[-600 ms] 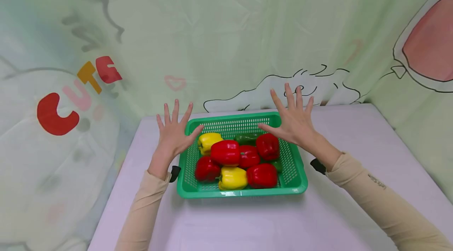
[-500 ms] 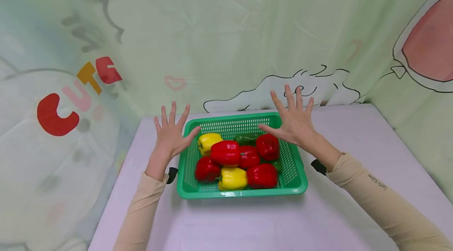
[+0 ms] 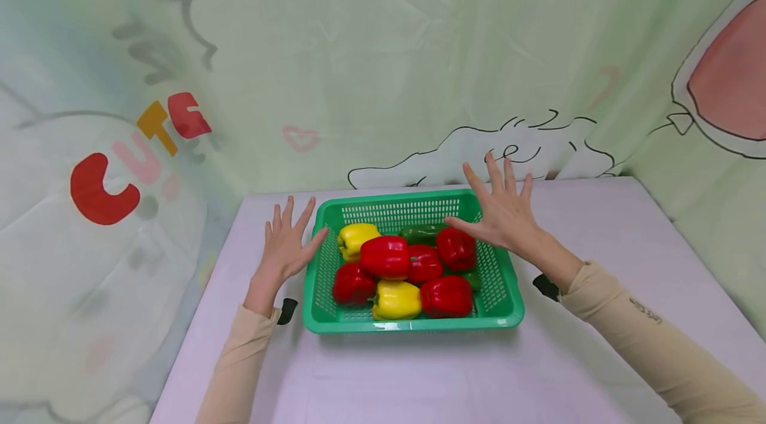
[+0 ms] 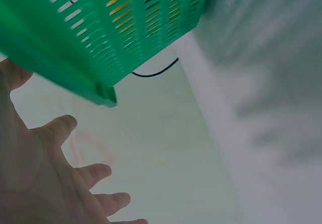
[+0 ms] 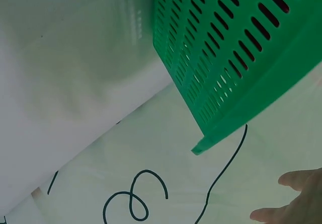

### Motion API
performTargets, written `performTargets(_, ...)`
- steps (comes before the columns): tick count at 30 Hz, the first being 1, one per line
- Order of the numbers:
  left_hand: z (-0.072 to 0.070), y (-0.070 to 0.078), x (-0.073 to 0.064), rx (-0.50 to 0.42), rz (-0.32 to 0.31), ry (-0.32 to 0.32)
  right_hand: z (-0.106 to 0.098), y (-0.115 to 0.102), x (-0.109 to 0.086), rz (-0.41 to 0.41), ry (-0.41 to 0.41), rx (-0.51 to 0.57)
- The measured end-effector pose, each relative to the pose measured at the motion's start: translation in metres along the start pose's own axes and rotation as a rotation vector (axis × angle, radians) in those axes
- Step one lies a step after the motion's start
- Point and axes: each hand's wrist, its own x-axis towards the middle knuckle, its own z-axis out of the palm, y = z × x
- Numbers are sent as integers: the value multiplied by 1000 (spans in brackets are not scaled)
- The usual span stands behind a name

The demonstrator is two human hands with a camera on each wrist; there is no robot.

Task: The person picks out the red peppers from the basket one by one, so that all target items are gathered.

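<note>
A green plastic basket (image 3: 419,325) with slotted walls stands on the table, filled with bell peppers. Several red ones, such as the red bell pepper (image 3: 385,257) on top, lie among a yellow bell pepper (image 3: 397,300) at the front and another yellow bell pepper (image 3: 357,240) at the back left. Dark green vegetables (image 3: 422,234) show partly beneath them. Fingers spread, my left hand (image 3: 283,251) is by the basket's left rim and holds nothing. My right hand (image 3: 507,216), also spread and holding nothing, hovers over the back right corner, its thumb overlapping a red pepper in the head view.
The table (image 3: 383,377) has a pale lilac cover. Behind it hangs a light green curtain (image 3: 383,78) with cartoon drawings, which also runs along the left and right sides. A black wrist strap part (image 3: 288,311) sits under the left wrist.
My left hand has moved left and down in the head view, away from over the basket's rim. My right hand has lowered slightly. The peppers and basket stay put.
</note>
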Motion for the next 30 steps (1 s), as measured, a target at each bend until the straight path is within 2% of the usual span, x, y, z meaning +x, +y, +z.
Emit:
performTargets(6, 20, -12, -2, -118, -38, -51, 5, 3, -2, 3, -31, 17)
performTargets(12, 28, -17, -1, -259, -29, -58, 8, 4, -4, -18, -46, 30)
performTargets(14, 32, -19, 0, -340, -9, -63, 8, 4, -4, -26, -60, 32)
performTargets(19, 44, -22, 2, -627, 93, -65, 6, 3, -3, -53, -77, 48)
performTargets(23, 48, -23, 6, -832, 149, -105, -3, -6, -3, -86, -101, 114)
performTargets(26, 51, -23, 9, -951, 166, -129, -11, -20, -3, -102, -179, 220)
performTargets(30, 56, -23, 10, -1047, 169, -117, -13, -45, -1, -131, -330, 374)
